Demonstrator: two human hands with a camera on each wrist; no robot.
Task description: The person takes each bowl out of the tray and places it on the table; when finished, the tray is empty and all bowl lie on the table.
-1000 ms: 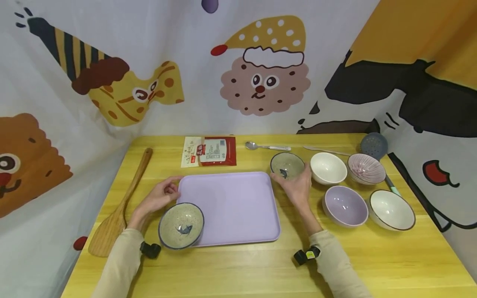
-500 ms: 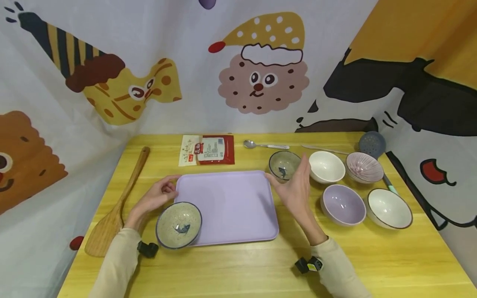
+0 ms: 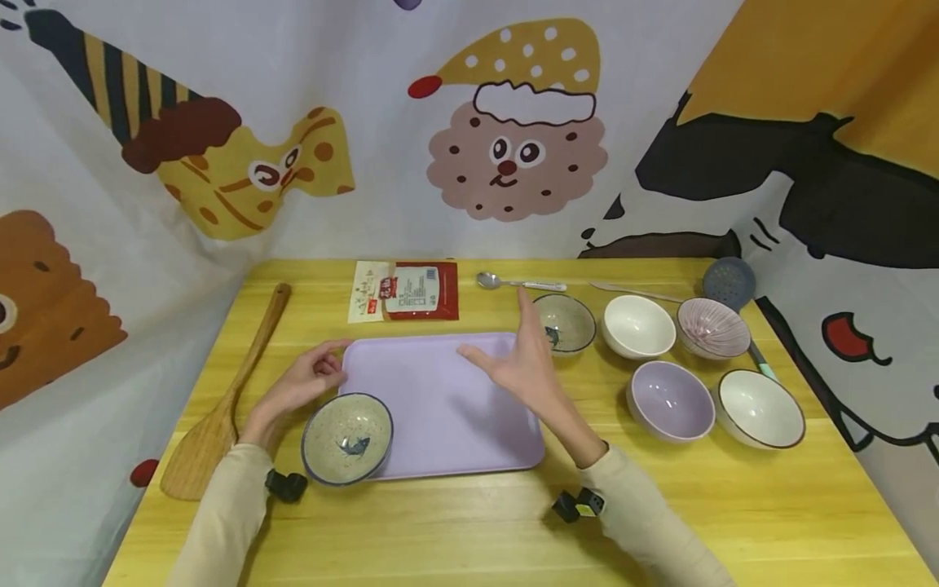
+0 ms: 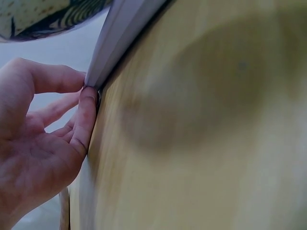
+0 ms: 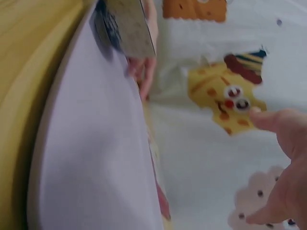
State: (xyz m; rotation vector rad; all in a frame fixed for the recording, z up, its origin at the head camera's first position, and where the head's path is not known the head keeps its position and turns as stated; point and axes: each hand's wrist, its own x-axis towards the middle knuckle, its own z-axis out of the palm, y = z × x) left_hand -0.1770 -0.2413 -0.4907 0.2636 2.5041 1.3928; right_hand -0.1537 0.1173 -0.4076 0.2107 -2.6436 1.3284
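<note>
The lilac tray (image 3: 433,408) lies in the middle of the table in the head view. My left hand (image 3: 304,383) pinches its left edge between thumb and finger, as the left wrist view shows at the tray's rim (image 4: 115,43). A speckled bowl (image 3: 348,439) with a dark rim and a blue fish overlaps the tray's front left corner. Over the tray's right part, my right hand (image 3: 524,367) holds nothing, thumb and fingers spread apart. Just right of that hand stands a smaller speckled bowl (image 3: 568,326), partly hidden behind its fingers.
On the right stand a white bowl (image 3: 638,328), a striped bowl (image 3: 713,328), a purple bowl (image 3: 671,402) and a dark-rimmed white bowl (image 3: 760,410). A skimmer (image 3: 729,283), knife (image 3: 634,292), spoon (image 3: 521,282) and packet (image 3: 403,291) lie behind. Left is a wooden spatula (image 3: 198,452).
My right hand has let go of the smaller speckled bowl beyond the tray's right corner and moved left over the tray, fingers spreading. My left hand has stayed at the tray's left edge.
</note>
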